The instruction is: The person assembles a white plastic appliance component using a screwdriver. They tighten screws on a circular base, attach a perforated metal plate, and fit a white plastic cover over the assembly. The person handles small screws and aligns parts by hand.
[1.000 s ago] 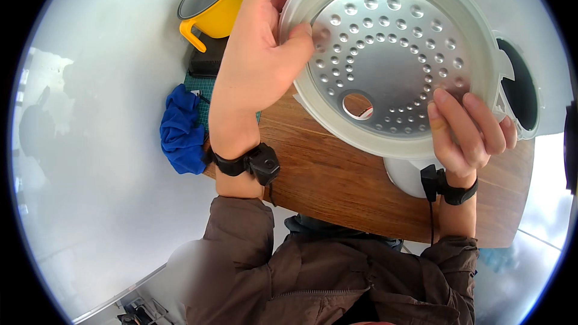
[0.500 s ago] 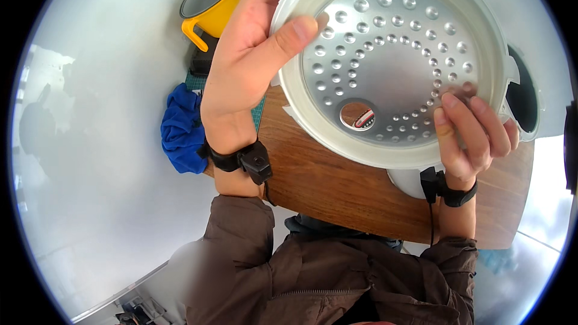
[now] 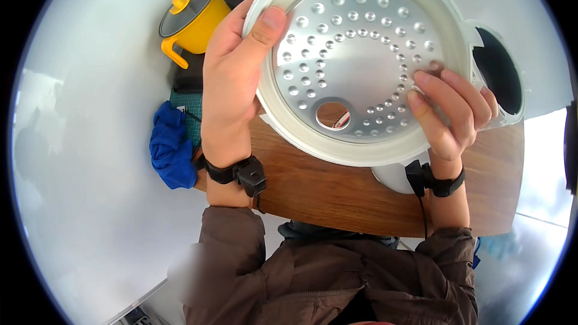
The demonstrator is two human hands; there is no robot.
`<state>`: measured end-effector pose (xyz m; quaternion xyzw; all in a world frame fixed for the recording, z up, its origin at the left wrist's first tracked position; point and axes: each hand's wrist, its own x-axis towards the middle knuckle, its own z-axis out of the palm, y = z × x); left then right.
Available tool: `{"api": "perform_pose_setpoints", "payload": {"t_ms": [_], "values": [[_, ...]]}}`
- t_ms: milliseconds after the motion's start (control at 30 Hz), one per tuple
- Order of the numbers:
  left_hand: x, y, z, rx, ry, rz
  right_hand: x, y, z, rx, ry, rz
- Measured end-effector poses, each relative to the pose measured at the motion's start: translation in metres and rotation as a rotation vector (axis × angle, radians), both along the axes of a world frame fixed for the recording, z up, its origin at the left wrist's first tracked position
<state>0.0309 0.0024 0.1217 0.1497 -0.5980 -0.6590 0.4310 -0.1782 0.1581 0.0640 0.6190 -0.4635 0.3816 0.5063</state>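
A round white rice cooker lid (image 3: 265, 84), tilted so its underside faces me, fills the upper middle of the head view. Its shiny dimpled metal plate (image 3: 364, 66) has one round hole near the lower edge. My left hand (image 3: 238, 63) grips the rim on the left, with the thumb over the inner side and the other fingers behind. My right hand (image 3: 454, 111) is closed at the plate's lower right. Its thumb and index fingertip are pinched close to the metal; a tiny pale bit shows between them, too small to name.
A wooden table (image 3: 313, 192) lies below the lid. At the back left stands a yellow pot (image 3: 201, 27) with a grey lid, and nearer lies a blue cloth (image 3: 171, 147) beside a green mat (image 3: 191, 105). A white-rimmed part with a dark opening (image 3: 498, 72) sits right of the lid.
Lid and both hands appear farther left in the picture; the pot and cloth have shifted left and down too, so the view itself has moved. Both hands keep their places on the lid.
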Motion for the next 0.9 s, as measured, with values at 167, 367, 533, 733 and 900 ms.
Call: {"api": "perform_pose_setpoints", "payload": {"t_ms": [167,367,533,733,900], "values": [[-0.001,-0.001,0.0,0.062,0.002,0.025,-0.006,-0.007,-0.005,-0.103,-0.008,-0.028],[-0.005,0.002,-0.002,0.154,-0.001,0.03,-0.025,-0.022,-0.016,-0.246,-0.08,0.183],[-0.01,0.006,-0.004,0.163,-0.024,0.053,-0.037,-0.034,-0.019,-0.35,-0.144,0.42],[-0.013,0.006,-0.002,0.228,0.025,0.103,-0.034,-0.032,-0.016,-0.275,-0.194,0.364],[-0.01,-0.003,-0.01,0.27,0.113,0.041,-0.033,-0.022,-0.009,-0.146,-0.046,0.112]]}}
